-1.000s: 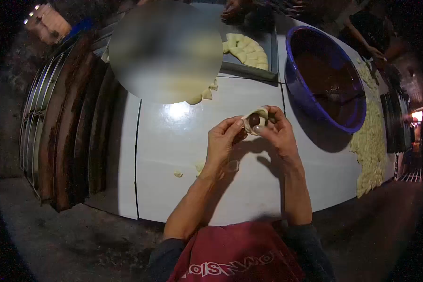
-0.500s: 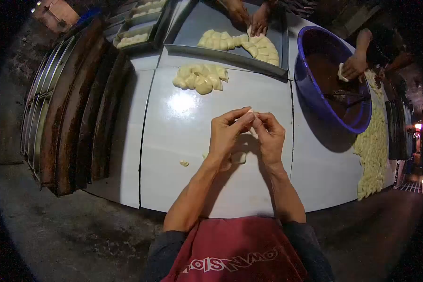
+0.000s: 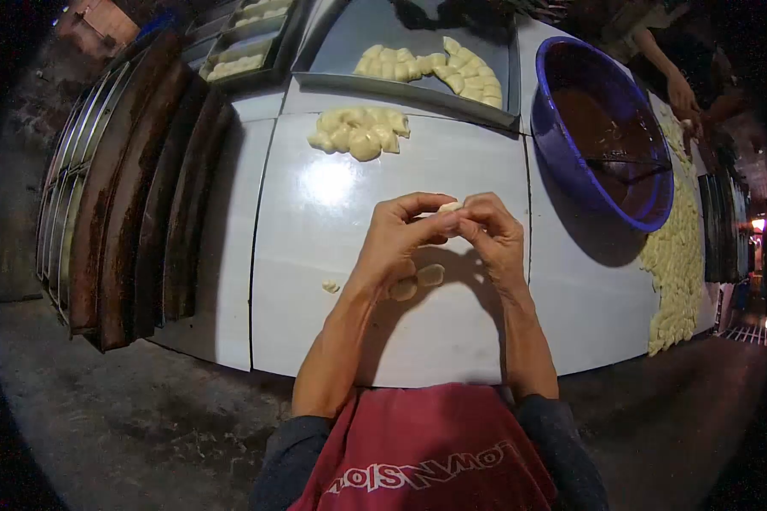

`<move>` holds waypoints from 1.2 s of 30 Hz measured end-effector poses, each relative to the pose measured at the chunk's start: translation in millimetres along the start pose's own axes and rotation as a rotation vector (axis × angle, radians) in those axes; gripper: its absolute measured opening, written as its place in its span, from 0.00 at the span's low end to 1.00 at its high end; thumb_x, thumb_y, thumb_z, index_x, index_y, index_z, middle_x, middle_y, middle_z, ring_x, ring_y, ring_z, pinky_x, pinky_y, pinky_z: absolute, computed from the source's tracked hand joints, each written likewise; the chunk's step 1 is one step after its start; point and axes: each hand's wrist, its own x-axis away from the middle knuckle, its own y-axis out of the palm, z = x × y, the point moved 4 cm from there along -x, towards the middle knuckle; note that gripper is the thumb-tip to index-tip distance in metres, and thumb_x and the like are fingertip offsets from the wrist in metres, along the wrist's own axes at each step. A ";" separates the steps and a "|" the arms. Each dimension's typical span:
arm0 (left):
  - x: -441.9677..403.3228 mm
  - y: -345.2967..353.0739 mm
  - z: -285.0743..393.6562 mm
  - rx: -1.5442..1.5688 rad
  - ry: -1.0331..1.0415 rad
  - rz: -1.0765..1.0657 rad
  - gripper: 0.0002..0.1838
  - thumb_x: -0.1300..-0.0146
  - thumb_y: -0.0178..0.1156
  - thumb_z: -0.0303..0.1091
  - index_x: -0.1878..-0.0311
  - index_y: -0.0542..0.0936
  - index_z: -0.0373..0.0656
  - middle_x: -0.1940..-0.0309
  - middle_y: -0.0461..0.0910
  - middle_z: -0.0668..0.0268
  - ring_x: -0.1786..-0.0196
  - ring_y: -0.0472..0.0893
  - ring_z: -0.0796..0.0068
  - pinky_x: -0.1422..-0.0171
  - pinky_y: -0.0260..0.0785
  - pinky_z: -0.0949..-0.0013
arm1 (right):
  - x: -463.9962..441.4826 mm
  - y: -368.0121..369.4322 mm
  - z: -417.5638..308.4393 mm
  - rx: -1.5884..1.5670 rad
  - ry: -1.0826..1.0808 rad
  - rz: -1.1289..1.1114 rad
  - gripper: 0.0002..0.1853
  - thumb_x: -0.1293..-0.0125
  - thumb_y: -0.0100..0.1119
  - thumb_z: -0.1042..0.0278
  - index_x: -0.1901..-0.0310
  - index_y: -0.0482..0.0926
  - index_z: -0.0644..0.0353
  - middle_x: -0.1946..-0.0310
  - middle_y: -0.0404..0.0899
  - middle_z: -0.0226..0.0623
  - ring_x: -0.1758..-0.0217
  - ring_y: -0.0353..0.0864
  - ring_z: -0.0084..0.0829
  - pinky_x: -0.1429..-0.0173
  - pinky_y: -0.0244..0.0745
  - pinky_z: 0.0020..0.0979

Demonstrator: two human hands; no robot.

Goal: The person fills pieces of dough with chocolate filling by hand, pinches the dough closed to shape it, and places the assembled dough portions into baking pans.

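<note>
Between the fingertips of both hands is a small pale dough piece (image 3: 450, 207), mostly hidden by the fingers. My left hand (image 3: 409, 226) pinches it from the left, thumb pressed against its edge. My right hand (image 3: 491, 230) is closed on its right side. Below my hands, flat dough rounds (image 3: 429, 275) lie on the white tiled table (image 3: 315, 247), beside my left wrist. A smaller dough scrap (image 3: 331, 286) is to the left. Farther off, a cluster of shaped dough pieces (image 3: 360, 132) rests on the table.
A metal tray (image 3: 409, 94) with dough pieces stands at the back. A purple basin (image 3: 547, 119) of dark filling is at the right, beside many dough pieces (image 3: 677, 272). Stacked dark trays (image 3: 119, 213) stand left. Another person's hand (image 3: 680, 92) is beyond the basin.
My hands have closed the dough over the dark filling that showed earlier. The other person's hand has left the basin with a dough piece, and the hands over the tray have drawn back.
</note>
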 end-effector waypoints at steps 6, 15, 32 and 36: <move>3.8 -0.7 1.4 -0.010 -0.021 -0.020 0.14 0.31 0.63 0.32 0.46 0.84 0.36 0.57 0.85 0.62 0.59 0.84 0.78 0.55 0.80 0.73 | 1.7 24.1 -5.0 -0.073 0.136 0.151 0.12 0.32 0.67 0.69 0.50 0.78 0.60 0.54 0.80 0.34 0.55 0.80 0.23 0.46 0.79 0.30; 5.6 -6.5 -15.7 -0.106 -0.050 0.053 0.16 0.33 0.66 0.36 0.49 0.85 0.34 0.60 0.85 0.62 0.61 0.84 0.76 0.56 0.78 0.74 | -2.5 16.7 4.4 0.257 0.243 0.195 0.10 0.30 0.66 0.64 0.59 0.84 0.63 0.70 0.82 0.30 0.69 0.78 0.19 0.64 0.76 0.25; 9.2 -28.5 -42.5 0.259 -0.259 0.141 0.12 0.33 0.64 0.34 0.56 0.82 0.33 0.68 0.83 0.60 0.70 0.82 0.75 0.69 0.77 0.70 | 26.0 26.7 -33.4 0.654 -0.285 -0.064 0.17 0.39 0.72 0.69 0.48 0.82 0.56 0.52 0.80 0.39 0.58 0.85 0.33 0.58 0.82 0.36; 7.0 -27.5 -35.5 0.053 -0.251 0.149 0.15 0.32 0.66 0.38 0.53 0.84 0.33 0.66 0.84 0.61 0.69 0.82 0.77 0.68 0.76 0.76 | 26.3 31.5 -31.7 0.816 -0.341 -0.092 0.18 0.47 0.74 0.71 0.52 0.84 0.52 0.55 0.80 0.36 0.61 0.83 0.34 0.59 0.81 0.35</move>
